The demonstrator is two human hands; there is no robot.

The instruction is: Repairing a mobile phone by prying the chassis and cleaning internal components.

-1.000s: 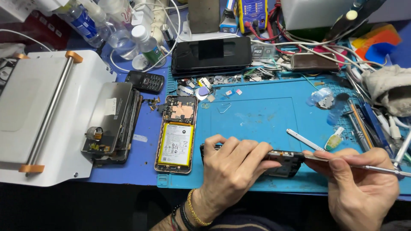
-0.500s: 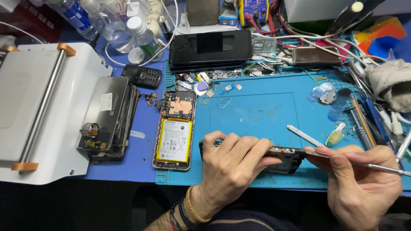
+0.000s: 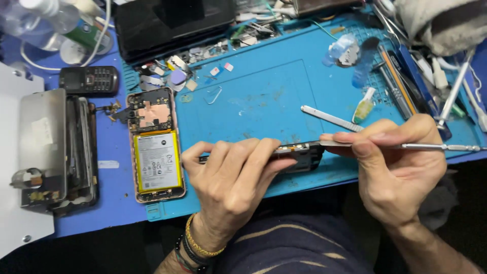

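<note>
Clamped in L hand point(image 3: 238, 177), fingers over its top edge, a dark phone frame point(image 3: 299, 155) stands on edge at near rim of blue repair mat point(image 3: 264, 96); R hand point(image 3: 395, 167) pinches thin metal pry tool point(image 3: 406, 146), tip touching frame's R end; opened phone w/ yellow battery point(image 3: 154, 147) lies flat just L of L hand; spare metal spudger point(image 3: 329, 118) on mat behind tool.

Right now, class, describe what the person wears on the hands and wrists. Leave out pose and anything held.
Both hands are bare, with no gloves or rings visible. The left hand has several bands at the wrist: a gold beaded bracelet and darker bands, one multicoloured, just behind it. The right hand has a bare wrist and forearm; no sleeve shows on either arm.
</note>
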